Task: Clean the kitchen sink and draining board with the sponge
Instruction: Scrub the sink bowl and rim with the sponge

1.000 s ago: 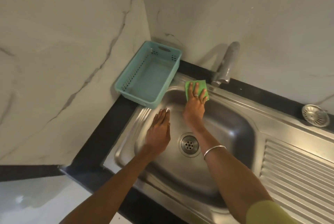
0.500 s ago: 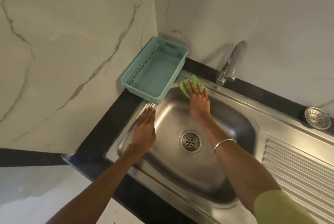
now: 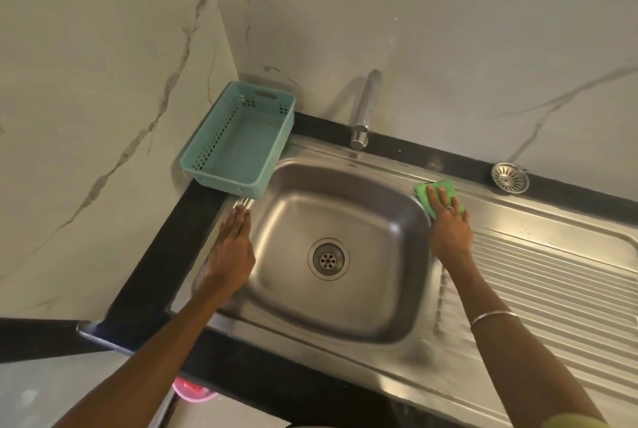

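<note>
The steel sink (image 3: 345, 206) has a round drain (image 3: 328, 258) in its bowl and a ribbed draining board (image 3: 559, 289) to its right. My right hand (image 3: 448, 224) presses the green sponge (image 3: 428, 194) flat with straight fingers on the rim at the bowl's back right corner, where the draining board begins. My left hand (image 3: 233, 251) rests flat on the sink's left rim, fingers straight and pointing toward the wall.
A teal plastic basket (image 3: 241, 137) stands in the corner, overlapping the sink's back left rim. A chrome tap (image 3: 364, 110) rises behind the bowl. A loose metal strainer (image 3: 510, 178) lies on the black counter at the back right. Marble walls close in left and behind.
My right hand has slid the sponge along the back rim, from the bowl's back left corner by the basket to its back right corner. My left hand stays on the left rim.
</note>
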